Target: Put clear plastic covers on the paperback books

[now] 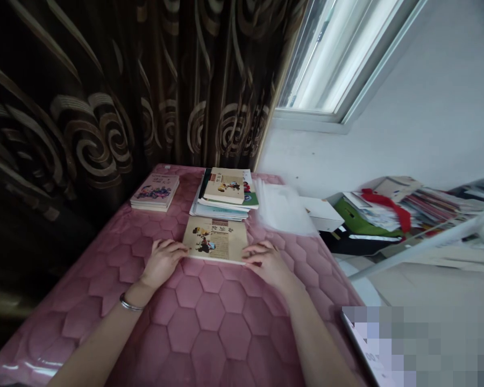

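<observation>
A tan book [218, 239] with cartoon figures on its cover lies flat on the pink quilted tabletop [212, 317], just in front of a stack of books. My left hand [165, 260], with a silver bangle at the wrist, grips its left near corner. At the right near corner, my right hand [266, 260] holds the same book with fingers pinched on the edge. Behind it, a smaller tan book [225, 185] tops the stack of books and papers [226, 210]. A pile of pink-covered books [155, 191] sits to the left.
Clear plastic sheets [284, 207] and a white box [321, 214] lie right of the stack. Further right is a shelf with a green folder [357, 217] and piled papers. A patterned curtain [165, 80] hangs behind the table. A device [365, 349] is at lower right, partly pixelated.
</observation>
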The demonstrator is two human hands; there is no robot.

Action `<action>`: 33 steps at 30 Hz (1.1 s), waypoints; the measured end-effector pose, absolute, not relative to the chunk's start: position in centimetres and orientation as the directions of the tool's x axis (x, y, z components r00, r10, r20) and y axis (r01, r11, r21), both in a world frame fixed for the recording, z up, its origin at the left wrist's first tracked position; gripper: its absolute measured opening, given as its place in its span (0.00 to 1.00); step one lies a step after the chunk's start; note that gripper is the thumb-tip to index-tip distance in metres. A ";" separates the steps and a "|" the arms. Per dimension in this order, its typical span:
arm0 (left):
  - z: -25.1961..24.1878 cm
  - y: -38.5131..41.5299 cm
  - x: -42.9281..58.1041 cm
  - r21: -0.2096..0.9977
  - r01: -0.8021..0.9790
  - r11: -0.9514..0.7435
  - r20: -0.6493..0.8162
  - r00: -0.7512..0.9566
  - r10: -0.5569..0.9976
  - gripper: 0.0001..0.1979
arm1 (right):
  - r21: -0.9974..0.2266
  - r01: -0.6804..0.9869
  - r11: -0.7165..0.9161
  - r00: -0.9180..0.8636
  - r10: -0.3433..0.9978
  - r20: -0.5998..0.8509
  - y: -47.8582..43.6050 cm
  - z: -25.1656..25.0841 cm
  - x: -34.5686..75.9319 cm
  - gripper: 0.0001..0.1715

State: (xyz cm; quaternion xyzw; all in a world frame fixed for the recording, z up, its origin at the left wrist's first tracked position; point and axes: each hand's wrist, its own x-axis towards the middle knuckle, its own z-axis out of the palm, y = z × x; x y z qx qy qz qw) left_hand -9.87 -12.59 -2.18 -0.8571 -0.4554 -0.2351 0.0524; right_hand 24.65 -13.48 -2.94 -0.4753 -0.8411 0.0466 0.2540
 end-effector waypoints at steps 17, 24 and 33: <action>-1.5 -12.8 -1.3 -0.014 0.690 -0.724 0.441 0.654 0.615 0.08 | -0.114 0.832 0.543 -0.446 0.778 0.443 -14.4 -3.0 15.9 0.10; -1.4 -12.5 -6.7 0.078 0.738 -0.670 0.451 0.573 0.684 0.09 | -0.330 0.742 0.584 -0.411 0.785 0.463 -14.0 -2.1 20.3 0.10; -2.7 -11.6 -10.0 0.230 0.751 -0.619 0.486 0.462 0.742 0.09 | -0.474 0.688 0.549 -0.438 0.836 0.331 -13.0 -2.6 25.3 0.06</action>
